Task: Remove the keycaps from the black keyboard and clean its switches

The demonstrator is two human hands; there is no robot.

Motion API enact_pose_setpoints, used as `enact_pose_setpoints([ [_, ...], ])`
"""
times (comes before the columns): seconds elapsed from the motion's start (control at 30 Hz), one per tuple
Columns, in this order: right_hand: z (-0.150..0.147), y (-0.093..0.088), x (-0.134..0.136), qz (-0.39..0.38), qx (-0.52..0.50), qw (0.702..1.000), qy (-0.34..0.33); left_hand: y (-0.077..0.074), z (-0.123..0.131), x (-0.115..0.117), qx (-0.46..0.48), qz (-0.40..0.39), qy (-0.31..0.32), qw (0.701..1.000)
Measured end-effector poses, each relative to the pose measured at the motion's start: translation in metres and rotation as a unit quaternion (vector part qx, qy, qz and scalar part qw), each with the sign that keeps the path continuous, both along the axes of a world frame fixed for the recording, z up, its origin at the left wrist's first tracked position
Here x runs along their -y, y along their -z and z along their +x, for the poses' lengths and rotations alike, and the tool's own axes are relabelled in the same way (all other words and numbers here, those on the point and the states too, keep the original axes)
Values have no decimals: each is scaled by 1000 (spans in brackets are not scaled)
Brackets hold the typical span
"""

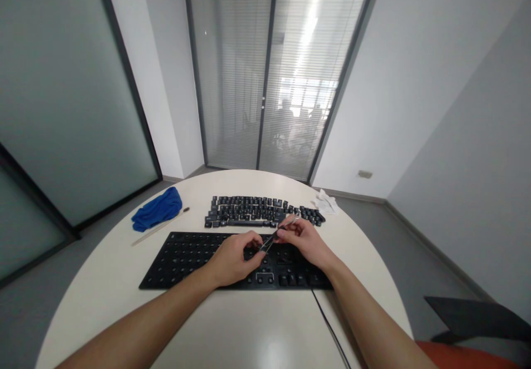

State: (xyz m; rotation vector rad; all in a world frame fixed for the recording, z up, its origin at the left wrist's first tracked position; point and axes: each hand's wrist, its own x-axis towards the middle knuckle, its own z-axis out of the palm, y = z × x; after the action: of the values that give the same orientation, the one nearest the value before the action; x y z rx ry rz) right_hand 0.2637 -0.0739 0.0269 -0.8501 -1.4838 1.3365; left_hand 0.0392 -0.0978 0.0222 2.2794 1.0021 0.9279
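Note:
My left hand (237, 257) is closed, its thumb and fingertips pinching one end of a thin wire keycap puller (269, 243). My right hand (305, 240) is closed too, with its fingers on the puller's other end and a small dark piece there that I cannot make out clearly. Both hands are just above a black keyboard (186, 258), whose keys are mostly off, baring the rows of key posts. A few keycaps (292, 279) sit on its near right part. Behind the keyboard, loose black keycaps (244, 208) lie in keyboard-like rows.
A blue cloth (157, 209) lies at the left of the round white table (232, 325), beside a thin brush (160, 227). Crumpled white tissue (326, 202) is at the back right. The keyboard's black cable (329, 327) runs toward me. An orange and black chair (477, 325) stands at right.

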Motion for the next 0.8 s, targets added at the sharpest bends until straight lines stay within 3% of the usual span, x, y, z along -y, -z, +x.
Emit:
enact_pose_setpoints([
  [0.17,-8,0,8,-14,36,998,-44,4,1,-2,-2,-16,-33,999],
  [0.3,-13,4,9,-21,38,998,-45,6,2,-5,17,-42,-22,999],
  [0.53,-5,9,0,-47,15,999,0,5,0,-5,21,-41,-10,999],
  [0.8,-1,0,-1,-72,11,995,63,10,-2,-11,104,-91,-12,990],
])
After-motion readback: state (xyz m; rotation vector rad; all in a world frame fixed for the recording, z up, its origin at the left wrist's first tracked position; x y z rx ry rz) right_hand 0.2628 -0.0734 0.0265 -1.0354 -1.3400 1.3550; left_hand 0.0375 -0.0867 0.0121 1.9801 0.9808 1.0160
